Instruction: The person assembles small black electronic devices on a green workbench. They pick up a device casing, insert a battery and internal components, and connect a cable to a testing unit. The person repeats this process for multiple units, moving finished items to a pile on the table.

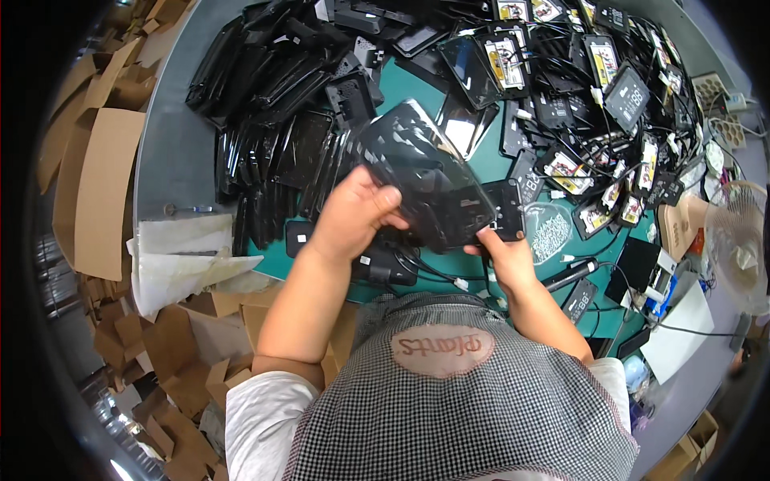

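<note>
My left hand (358, 215) is closed on the left edge of a glossy black rectangular panel (429, 164), thumb on top. The panel is tilted over the bench, with bright reflections across its upper part. At its lower right corner, my right hand (507, 258) is closed on a small black plate (506, 210) with a cable hanging below. The plate lies against the panel's corner; whether the two are joined I cannot tell. Beneath my hands, dark flat parts (385, 266) and black cables with white plugs (460, 284) rest on the green mat (277, 262).
Stacked black housings (269, 68) crowd the back left. Wired display modules (628, 98) are heaped at the back right. A clear bag of small white pieces (549, 232) lies beside my right hand, near a black pen-shaped tool (571, 275). Cardboard boxes (108, 192) stand left of the bench.
</note>
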{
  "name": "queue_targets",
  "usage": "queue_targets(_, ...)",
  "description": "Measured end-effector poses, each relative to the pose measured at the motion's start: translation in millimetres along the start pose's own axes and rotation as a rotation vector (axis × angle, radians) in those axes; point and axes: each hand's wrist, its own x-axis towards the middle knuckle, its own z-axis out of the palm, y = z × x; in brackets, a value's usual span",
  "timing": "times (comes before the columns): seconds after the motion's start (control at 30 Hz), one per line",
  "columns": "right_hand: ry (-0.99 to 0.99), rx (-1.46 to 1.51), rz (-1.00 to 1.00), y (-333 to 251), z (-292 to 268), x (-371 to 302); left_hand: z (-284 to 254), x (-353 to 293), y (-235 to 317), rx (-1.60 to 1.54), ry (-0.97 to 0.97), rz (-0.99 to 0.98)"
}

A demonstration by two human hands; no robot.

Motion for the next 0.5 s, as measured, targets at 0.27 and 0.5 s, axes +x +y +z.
queue_targets(0.27,-0.223,-0.074,-0.271,12,-13,-28,36,-53,-47,1.558,0.088,0.071)
queue_targets(0.5,-0.400,0.088,-0.242,14,-18,-57,44,-68,-40,1.554,-0.359,0.581)
